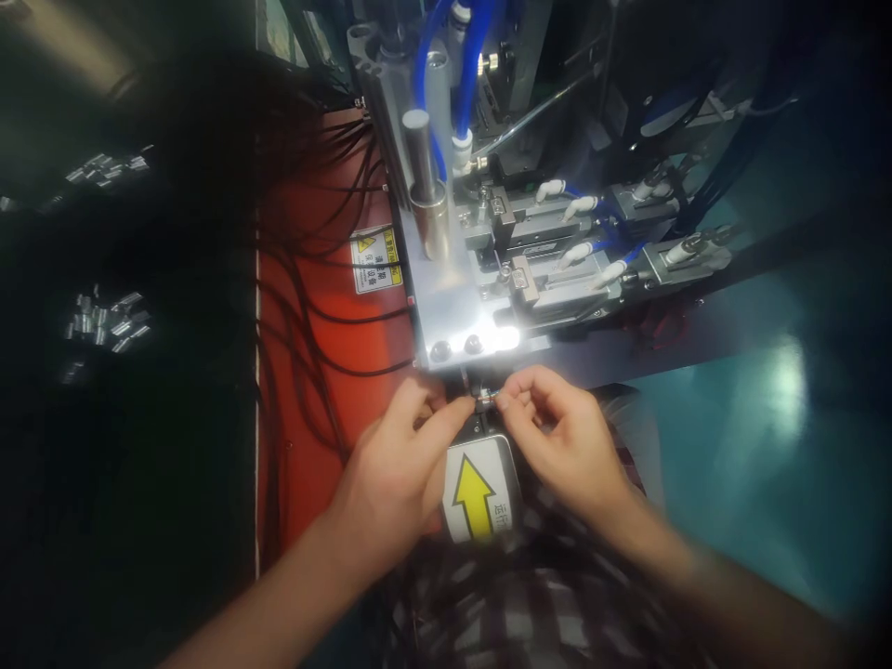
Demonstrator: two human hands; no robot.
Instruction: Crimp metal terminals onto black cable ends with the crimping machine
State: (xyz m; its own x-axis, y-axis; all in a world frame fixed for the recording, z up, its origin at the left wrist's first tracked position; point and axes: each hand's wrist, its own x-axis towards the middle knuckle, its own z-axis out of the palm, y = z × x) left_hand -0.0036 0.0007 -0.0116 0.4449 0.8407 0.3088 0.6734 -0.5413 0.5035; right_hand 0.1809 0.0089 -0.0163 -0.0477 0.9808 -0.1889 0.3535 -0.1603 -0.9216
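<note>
My left hand (408,437) is closed, its thumb reaching to a small metal fixture at the front of the machine. Opposite it, my right hand (557,413) pinches the end of a small shiny metal part (486,397) that sits between the two hands. What lies in my left fingers is hidden. Just above my hands is the machine's bright metal plate (456,311) with round bolt heads. Below them is a white label with a yellow arrow (475,497).
Blue air hoses (474,70) and pneumatic cylinders (557,297) fill the machine's back and right. Black cables (313,321) cross the orange-red surface (334,186) on the left, which bears a warning label (376,260). Small silvery pieces (111,321) lie in piles on the dark surface far left.
</note>
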